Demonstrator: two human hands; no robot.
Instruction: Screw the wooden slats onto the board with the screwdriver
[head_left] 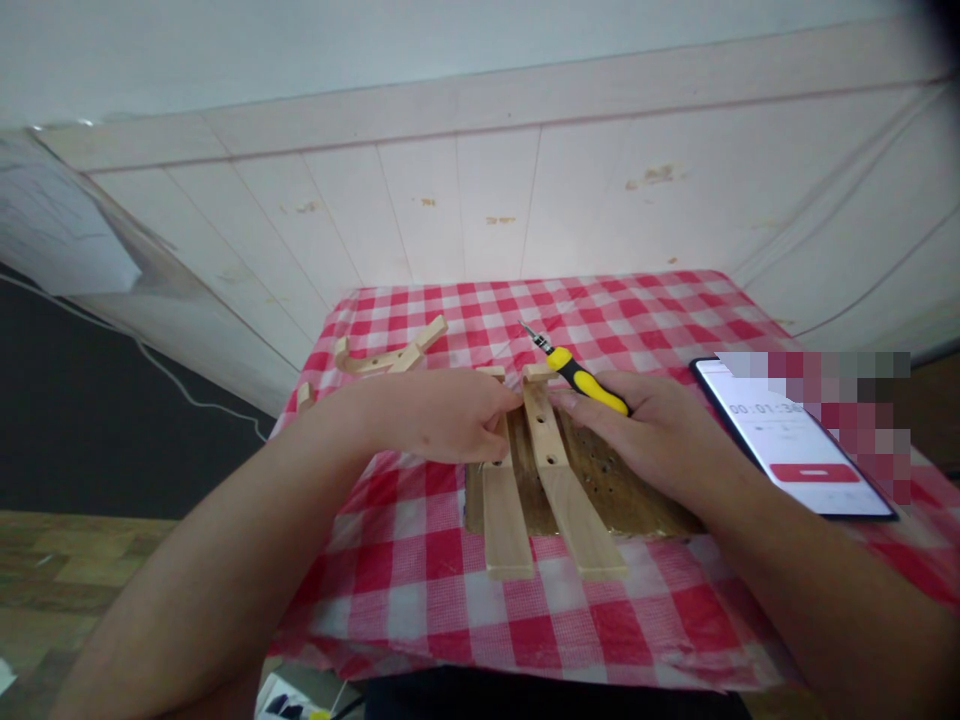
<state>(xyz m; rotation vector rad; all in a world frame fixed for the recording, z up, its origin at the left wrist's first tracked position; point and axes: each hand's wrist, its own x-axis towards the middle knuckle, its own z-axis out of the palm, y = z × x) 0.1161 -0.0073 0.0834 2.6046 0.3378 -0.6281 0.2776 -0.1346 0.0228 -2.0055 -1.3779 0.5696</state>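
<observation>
A yellow-and-black screwdriver (pixel 589 388) lies in my right hand (pixel 652 425), its metal tip pointing up and away to the left. My right thumb and fingertips reach the side of a pale wooden hook piece (pixel 577 510) with two holes. Just left of it is a second wooden piece (pixel 508 525), with my left hand (pixel 450 415) closed over its upper part. The left fingers are curled and pinched together; whatever is between them is hidden. Both pieces rest on a brown wooden board (pixel 600 480) marked with small holes, their lower ends overhanging its near edge.
More wooden pieces (pixel 390 358) lie behind my left forearm, and the end of another (pixel 304 395) shows farther left. A phone (pixel 810 445) with a running timer lies at right on the red-and-white checked tablecloth (pixel 420 600). A white panelled wall (pixel 480 220) stands behind the table.
</observation>
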